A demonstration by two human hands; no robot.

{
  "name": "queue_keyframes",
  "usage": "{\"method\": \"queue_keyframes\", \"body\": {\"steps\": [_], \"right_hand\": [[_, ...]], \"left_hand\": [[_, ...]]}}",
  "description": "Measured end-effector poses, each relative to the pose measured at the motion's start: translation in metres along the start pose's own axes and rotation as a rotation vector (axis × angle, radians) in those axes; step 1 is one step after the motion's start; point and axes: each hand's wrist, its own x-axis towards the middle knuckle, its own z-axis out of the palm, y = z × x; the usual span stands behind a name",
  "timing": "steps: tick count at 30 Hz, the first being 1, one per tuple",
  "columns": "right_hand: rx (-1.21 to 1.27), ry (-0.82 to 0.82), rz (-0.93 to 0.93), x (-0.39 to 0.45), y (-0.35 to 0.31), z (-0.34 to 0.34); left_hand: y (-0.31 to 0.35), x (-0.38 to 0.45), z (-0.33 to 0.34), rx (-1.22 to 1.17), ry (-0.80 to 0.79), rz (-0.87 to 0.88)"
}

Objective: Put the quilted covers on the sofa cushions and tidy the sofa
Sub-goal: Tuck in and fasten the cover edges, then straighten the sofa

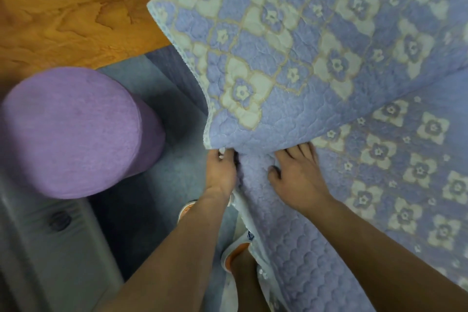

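Note:
A cushion in a lilac quilted cover with cream flower shapes [291,53] stands tilted against the sofa, its lower corner down at my hands. A second quilted cover [405,172] of the same pattern lies over the seat at the right, and its plain lilac edge hangs down the front. My left hand [220,175] pinches the cushion's lower left corner at its white trim. My right hand [296,172] presses into the quilted fabric just under the cushion, fingers spread and partly tucked beneath it.
A purple round bolster [73,132] lies at the left on a grey ledge [50,248]. A grey-blue rug [162,175] covers the floor below, with wooden floor [76,7] beyond. My feet in white and orange slippers [235,256] stand by the sofa front.

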Motion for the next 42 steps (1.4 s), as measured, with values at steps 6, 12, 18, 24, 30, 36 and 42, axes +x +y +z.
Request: {"method": "queue_keyframes", "body": {"steps": [6,12,18,24,30,36,42], "right_hand": [[-0.041,0.040,-0.159,0.005,0.014,-0.002],[-0.060,0.080,-0.134,0.011,0.006,0.004],[0.043,0.191,-0.100,0.027,0.008,0.013],[-0.237,0.093,-0.046,0.042,0.005,0.012],[-0.025,0.188,-0.060,0.025,0.006,0.005],[-0.078,0.105,-0.028,0.020,0.002,0.004],[-0.136,0.047,0.014,0.025,0.005,0.008]], "left_hand": [[0.001,0.016,-0.016,0.309,-0.371,0.158],[-0.019,0.039,-0.017,0.475,-0.281,0.337],[-0.026,0.047,-0.006,0.548,-0.287,0.438],[-0.017,0.027,0.003,0.222,-0.388,0.322],[-0.015,0.025,0.005,0.145,-0.358,0.305],[-0.004,0.034,0.010,0.867,-0.097,0.279],[0.001,0.044,0.004,1.113,-0.153,0.309]]}}
